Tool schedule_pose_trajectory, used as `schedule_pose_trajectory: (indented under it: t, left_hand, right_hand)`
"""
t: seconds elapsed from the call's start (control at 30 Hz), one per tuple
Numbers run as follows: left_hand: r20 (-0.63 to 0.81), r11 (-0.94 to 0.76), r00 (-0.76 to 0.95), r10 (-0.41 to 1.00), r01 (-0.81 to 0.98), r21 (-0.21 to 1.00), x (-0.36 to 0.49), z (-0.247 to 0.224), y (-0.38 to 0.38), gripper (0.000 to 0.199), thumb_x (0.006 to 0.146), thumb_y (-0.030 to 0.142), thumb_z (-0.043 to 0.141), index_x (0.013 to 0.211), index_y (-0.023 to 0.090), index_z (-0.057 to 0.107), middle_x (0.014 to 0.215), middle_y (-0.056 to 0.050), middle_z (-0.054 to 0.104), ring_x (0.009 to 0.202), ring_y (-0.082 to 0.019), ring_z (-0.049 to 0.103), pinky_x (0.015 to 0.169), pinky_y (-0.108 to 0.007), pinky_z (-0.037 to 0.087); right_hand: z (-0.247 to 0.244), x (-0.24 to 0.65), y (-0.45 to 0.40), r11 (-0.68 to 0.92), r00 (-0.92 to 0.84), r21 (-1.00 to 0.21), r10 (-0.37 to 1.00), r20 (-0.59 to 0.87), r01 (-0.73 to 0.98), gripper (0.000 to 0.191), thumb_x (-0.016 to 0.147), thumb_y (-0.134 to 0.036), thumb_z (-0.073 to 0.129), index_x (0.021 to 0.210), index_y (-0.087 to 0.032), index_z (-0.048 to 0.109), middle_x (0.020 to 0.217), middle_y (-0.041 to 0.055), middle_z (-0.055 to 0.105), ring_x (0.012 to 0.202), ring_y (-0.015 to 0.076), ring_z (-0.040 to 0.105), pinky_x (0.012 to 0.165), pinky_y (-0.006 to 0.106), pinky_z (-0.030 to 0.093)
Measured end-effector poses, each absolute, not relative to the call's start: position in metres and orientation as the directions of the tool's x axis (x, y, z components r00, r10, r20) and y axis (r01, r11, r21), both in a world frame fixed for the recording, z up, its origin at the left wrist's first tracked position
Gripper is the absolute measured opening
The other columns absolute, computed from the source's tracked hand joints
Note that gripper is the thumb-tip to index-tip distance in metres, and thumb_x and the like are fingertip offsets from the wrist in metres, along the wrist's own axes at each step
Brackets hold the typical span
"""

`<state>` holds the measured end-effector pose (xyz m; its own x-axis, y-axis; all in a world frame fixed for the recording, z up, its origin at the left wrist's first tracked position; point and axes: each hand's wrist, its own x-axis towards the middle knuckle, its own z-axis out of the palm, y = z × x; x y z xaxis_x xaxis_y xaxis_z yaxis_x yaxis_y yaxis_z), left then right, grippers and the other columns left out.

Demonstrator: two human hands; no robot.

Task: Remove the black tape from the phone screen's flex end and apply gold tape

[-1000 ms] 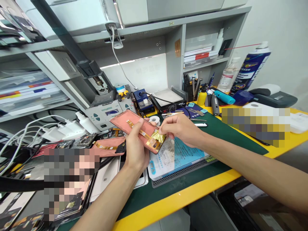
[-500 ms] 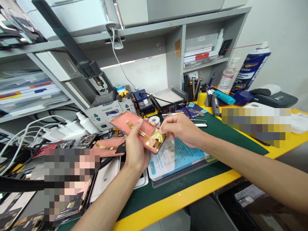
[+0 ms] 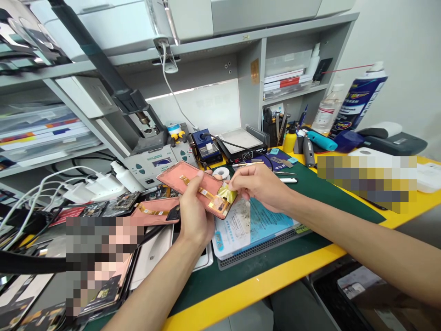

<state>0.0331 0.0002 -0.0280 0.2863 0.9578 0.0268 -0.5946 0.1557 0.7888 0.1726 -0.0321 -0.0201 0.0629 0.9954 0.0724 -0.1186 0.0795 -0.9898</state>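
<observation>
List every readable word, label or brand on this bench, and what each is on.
"Mi": on the white box
Blue spray can: lettering too blurred to read
Blue printed mat: text too small to read
Rework station panel: markings too small to read

The gold foil (image 3: 226,194) at the lower end of the pink-backed phone display panel (image 3: 195,183) now stands up steeper and narrower, its crumpled edge drawn toward the right hand (image 3: 260,187), whose fingertips (image 3: 231,185) have closed in on it. The whole view has also tilted slightly, so the shelves (image 3: 241,39) and the bench (image 3: 275,271) sit a little lower in the frame than before.
</observation>
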Motion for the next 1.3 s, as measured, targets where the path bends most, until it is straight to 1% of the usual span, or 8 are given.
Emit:
schedule_pose_trajectory:
  t: [0.17, 0.4, 0.53, 0.73, 1.0, 1.17, 1.3]
  left_hand:
    - [0.025, 0.155, 0.284, 0.958, -0.592, 0.791, 0.0326, -0.029, 0.0001, 0.02, 0.081, 0.034, 0.068, 0.087, 0.015, 0.065, 0.082, -0.006, 0.071, 0.078, -0.022, 0.07, 0.073, -0.033, 0.057]
    - [0.023, 0.143, 0.265, 0.964, -0.587, 0.797, 0.0316, -0.0294, 0.0006, 0.021, 0.078, 0.035, 0.071, 0.086, 0.016, 0.067, 0.082, -0.005, 0.071, 0.073, -0.021, 0.07, 0.072, -0.034, 0.057]
    - [0.015, 0.146, 0.262, 0.965, -0.581, 0.801, 0.0308, -0.0295, 0.0004, 0.022, 0.08, 0.035, 0.068, 0.085, 0.014, 0.067, 0.082, -0.006, 0.072, 0.075, -0.021, 0.07, 0.072, -0.033, 0.056]
    - [0.009, 0.151, 0.258, 0.966, -0.595, 0.79, 0.0309, -0.0301, 0.0018, 0.021, 0.08, 0.034, 0.069, 0.087, 0.015, 0.068, 0.085, -0.006, 0.072, 0.079, -0.021, 0.07, 0.072, -0.032, 0.056]
    - [0.013, 0.147, 0.243, 0.97, -0.626, 0.766, 0.032, -0.0296, 0.0036, 0.019, 0.082, 0.034, 0.068, 0.084, 0.015, 0.068, 0.083, -0.005, 0.071, 0.077, -0.019, 0.069, 0.075, -0.031, 0.056]
    - [0.019, 0.153, 0.254, 0.967, -0.639, 0.754, 0.0319, -0.0293, 0.0034, 0.019, 0.083, 0.034, 0.067, 0.084, 0.016, 0.068, 0.083, -0.005, 0.071, 0.077, -0.019, 0.069, 0.076, -0.032, 0.056]
    - [0.009, 0.157, 0.244, 0.97, -0.648, 0.746, 0.0319, -0.0281, 0.0023, 0.018, 0.083, 0.034, 0.068, 0.081, 0.016, 0.067, 0.081, -0.005, 0.071, 0.076, -0.018, 0.069, 0.077, -0.032, 0.057]
  right_hand:
    - [-0.0202, 0.1731, -0.0318, 0.077, 0.055, -0.988, 0.996, 0.07, -0.132, 0.012, 0.062, -0.021, 0.068, 0.051, -0.017, 0.064, 0.045, -0.0032, 0.051, 0.044, 0.0085, 0.043, 0.043, 0.022, 0.039]
    - [-0.0217, 0.1732, -0.0316, 0.077, 0.05, -0.986, 0.996, 0.071, -0.149, 0.013, 0.064, -0.02, 0.069, 0.052, -0.017, 0.065, 0.045, -0.0031, 0.053, 0.044, 0.0083, 0.046, 0.045, 0.022, 0.042]
    - [-0.0221, 0.1731, -0.0308, 0.076, 0.056, -0.984, 0.996, 0.068, -0.159, 0.013, 0.064, -0.02, 0.069, 0.053, -0.017, 0.065, 0.046, -0.0028, 0.054, 0.044, 0.0082, 0.046, 0.044, 0.022, 0.041]
    - [-0.0218, 0.1727, -0.0306, 0.079, 0.08, -0.982, 0.995, 0.066, -0.174, 0.012, 0.063, -0.02, 0.07, 0.052, -0.016, 0.065, 0.051, -0.0015, 0.057, 0.045, 0.0081, 0.047, 0.043, 0.022, 0.04]
    - [-0.0214, 0.1721, -0.0308, 0.086, 0.097, -0.979, 0.993, 0.068, -0.186, 0.011, 0.063, -0.019, 0.07, 0.054, -0.015, 0.066, 0.055, -0.0003, 0.06, 0.045, 0.0073, 0.049, 0.043, 0.02, 0.041]
    - [-0.0195, 0.171, -0.0312, 0.082, 0.103, -0.977, 0.993, 0.063, -0.199, 0.013, 0.063, -0.019, 0.07, 0.052, -0.015, 0.065, 0.05, -0.0023, 0.055, 0.045, 0.0078, 0.048, 0.048, 0.023, 0.051]
    - [-0.0183, 0.1697, -0.0328, 0.073, 0.108, -0.975, 0.993, 0.051, -0.209, 0.013, 0.063, -0.019, 0.07, 0.051, -0.015, 0.064, 0.052, -0.0022, 0.055, 0.045, 0.0081, 0.047, 0.053, 0.029, 0.058]
